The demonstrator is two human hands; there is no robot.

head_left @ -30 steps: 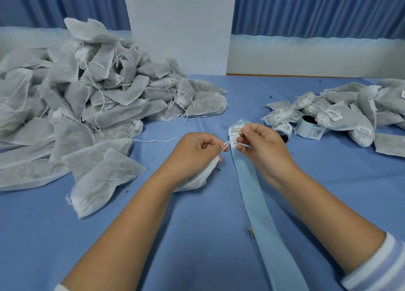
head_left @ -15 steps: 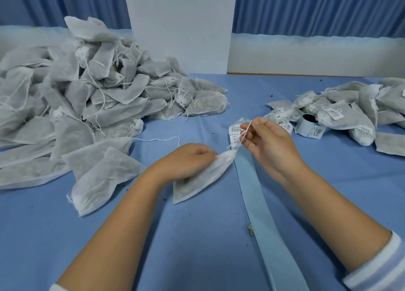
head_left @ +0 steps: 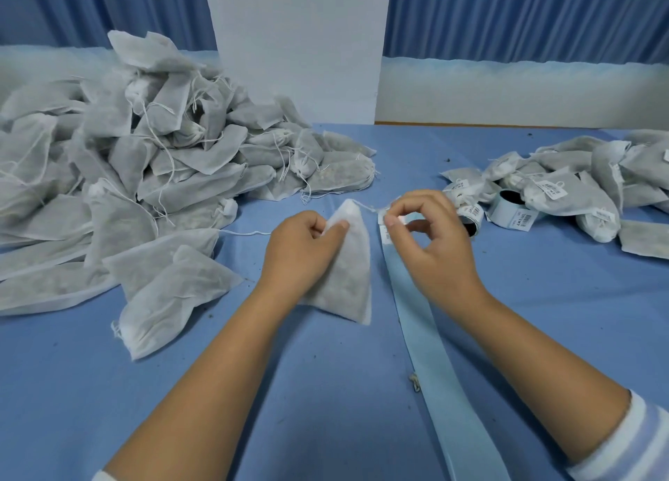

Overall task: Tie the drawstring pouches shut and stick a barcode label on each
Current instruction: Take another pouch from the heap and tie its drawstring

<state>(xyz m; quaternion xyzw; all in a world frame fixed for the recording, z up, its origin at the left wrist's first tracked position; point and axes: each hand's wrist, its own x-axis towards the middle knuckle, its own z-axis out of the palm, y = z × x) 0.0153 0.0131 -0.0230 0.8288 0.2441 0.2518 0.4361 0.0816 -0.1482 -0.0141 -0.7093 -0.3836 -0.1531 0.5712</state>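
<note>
White non-woven pouch (head_left: 349,274) lay on the blue table (head_left: 253,408) with its long axis running away from the person: gathered neck at the far end, wide bottom nearest. Left hand (head_left: 300,252) gripped it along its left edge just below the neck, thumb on top, the other fingers curled under and mostly hidden. Drawstring (head_left: 369,208) left the neck and ran a short way rightward to the right hand (head_left: 434,248). That hand's thumb and forefinger tips (head_left: 391,221) appeared closed on the free end; its remaining fingers were loosely curled and held nothing. Whether a knot had formed at the neck could not be told; too small. Right fingertips sat just right of the neck, apart from the pouch. They were directly above the far end of the pale blue backing strip (head_left: 427,335), where the barcode labels (head_left: 384,231) lay just under the pinch. Judgement: tying step in hand, with no label seen on this pouch. Right hand was the nearer to the labels, so peeling one would likely fall to it while the left steadied the pouch.
</note>
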